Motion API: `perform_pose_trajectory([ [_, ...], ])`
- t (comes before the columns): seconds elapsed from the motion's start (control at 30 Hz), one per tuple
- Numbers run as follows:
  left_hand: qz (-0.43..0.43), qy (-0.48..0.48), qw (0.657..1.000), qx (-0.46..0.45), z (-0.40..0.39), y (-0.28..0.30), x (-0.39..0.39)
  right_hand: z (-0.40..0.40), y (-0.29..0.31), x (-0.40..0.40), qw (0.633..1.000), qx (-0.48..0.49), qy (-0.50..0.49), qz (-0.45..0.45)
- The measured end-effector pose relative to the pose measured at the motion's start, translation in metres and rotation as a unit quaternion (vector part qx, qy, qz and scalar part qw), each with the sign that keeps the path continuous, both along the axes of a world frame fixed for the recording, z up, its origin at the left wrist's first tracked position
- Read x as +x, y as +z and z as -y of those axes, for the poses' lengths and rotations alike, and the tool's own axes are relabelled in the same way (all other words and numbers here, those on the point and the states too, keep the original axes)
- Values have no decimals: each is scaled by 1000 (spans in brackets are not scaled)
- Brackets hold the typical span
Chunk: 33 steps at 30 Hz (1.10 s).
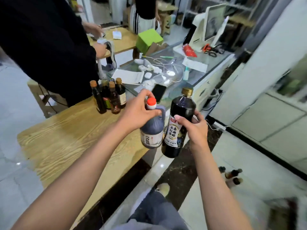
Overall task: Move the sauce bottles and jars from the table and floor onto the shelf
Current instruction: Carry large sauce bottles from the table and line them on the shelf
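My left hand [141, 112] grips the neck of a dark jug with a red cap [152, 128] and a side handle, held above the right edge of the wooden table [66, 140]. My right hand [193, 126] grips the middle of a taller dark bottle with a gold cap [181, 113], tilted, just right of the jug and over the floor. Several small dark bottles with cork-coloured caps [109, 97] stand together at the table's far edge. A few more small bottles [233, 175] lie or stand on the tiled floor at the lower right.
A person in black [49, 47] stands beyond the table at the left. A glass counter [166, 70] with cables, papers and a phone [158, 92] lies ahead. White cabinets [265, 97] run along the right. A second person stands far back by another wooden table.
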State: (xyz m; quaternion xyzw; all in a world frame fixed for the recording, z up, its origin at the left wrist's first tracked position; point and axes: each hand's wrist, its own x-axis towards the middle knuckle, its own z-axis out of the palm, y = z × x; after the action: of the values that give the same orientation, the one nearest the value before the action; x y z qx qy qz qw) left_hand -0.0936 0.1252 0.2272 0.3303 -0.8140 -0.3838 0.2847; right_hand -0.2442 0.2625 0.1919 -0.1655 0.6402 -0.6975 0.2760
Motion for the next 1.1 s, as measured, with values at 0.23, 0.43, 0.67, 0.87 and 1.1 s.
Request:
perform_pose_trajectory([
  [0.23,-26,-127,991,-27,-96,53,-89,-120,46,-45,991,-101,-93,9],
  [0.43,-65,-202,977,-20,-190,92,-180,-239,85,-114,971,-179,-157,6],
  [0.67,-156,-259,953,-31,-323,141,-294,-383,136,-195,960,-177,-198,-82],
  [0.87,-213,-313,925,-31,-426,164,-375,-481,163,-242,942,-136,-269,-147],
  [1.1,-235,-357,904,-3,-503,172,-450,-554,176,-287,909,-124,-360,-169],
])
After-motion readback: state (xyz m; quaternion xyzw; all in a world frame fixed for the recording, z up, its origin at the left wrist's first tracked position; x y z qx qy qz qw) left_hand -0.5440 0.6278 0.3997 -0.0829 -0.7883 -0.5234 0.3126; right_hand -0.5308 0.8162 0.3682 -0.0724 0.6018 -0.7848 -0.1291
